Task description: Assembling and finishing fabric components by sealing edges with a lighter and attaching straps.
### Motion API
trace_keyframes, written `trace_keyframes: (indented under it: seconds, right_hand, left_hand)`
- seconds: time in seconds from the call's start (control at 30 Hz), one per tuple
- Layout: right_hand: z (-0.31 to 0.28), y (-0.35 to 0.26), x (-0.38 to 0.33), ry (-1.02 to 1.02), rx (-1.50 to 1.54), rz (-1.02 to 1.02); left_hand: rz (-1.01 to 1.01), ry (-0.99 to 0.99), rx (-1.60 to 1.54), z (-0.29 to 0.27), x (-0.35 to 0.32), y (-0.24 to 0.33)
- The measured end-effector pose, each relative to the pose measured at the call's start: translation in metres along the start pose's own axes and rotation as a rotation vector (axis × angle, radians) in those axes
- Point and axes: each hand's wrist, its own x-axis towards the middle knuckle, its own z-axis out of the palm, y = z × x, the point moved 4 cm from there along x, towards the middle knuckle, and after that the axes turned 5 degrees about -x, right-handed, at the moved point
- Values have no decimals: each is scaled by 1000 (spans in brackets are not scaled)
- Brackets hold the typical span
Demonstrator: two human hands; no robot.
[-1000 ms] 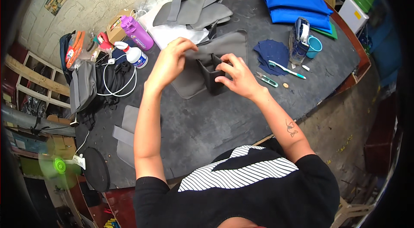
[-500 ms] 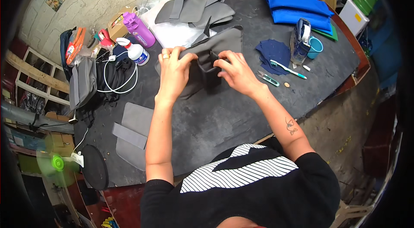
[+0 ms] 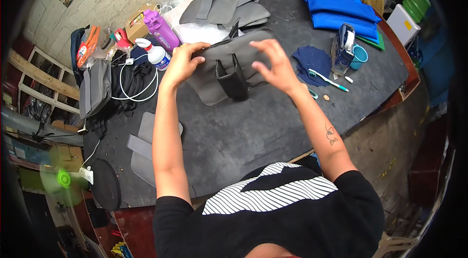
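Grey fabric piece (image 3: 208,78), black open-topped pocket (image 3: 234,86); left hand (image 3: 184,63) pinching edge, right hand (image 3: 277,65) spread.

Moderately bright, diffuse light covers the desk (image 3: 219,133), lending its middle a soft sheen; the pale wall (image 3: 112,2) reads brighter, the floor (image 3: 382,158) dimmer. The black folded piece (image 3: 232,84) loses detail in shadow. Fisheye distortion bows edges toward black corners; the green fan (image 3: 64,178) blurs.

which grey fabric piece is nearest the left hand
The middle piece, with the black pouch against it: the left hand is at its upper edge. The stacked pieces behind and the lower-left piece lie farther off.
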Motion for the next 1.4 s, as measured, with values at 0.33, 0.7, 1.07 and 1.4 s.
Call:
trace_keyframes:
  seconds: [0.33, 0.7, 1.07, 1.4]
  right_hand:
    - [5, 39, -9, 95, 115, 341]
    - [54, -12, -36, -88, 47, 317]
    - [88, -22, -47, 162, -174, 413]
    - [93, 3, -42, 358, -234, 503]
  left_hand:
    - [96, -94, 180, 6, -17, 46]
    - [161, 145, 372, 26, -27, 49]
    - [223, 190, 205, 30, -15, 49]
    - [220, 56, 68, 20, 13, 41]
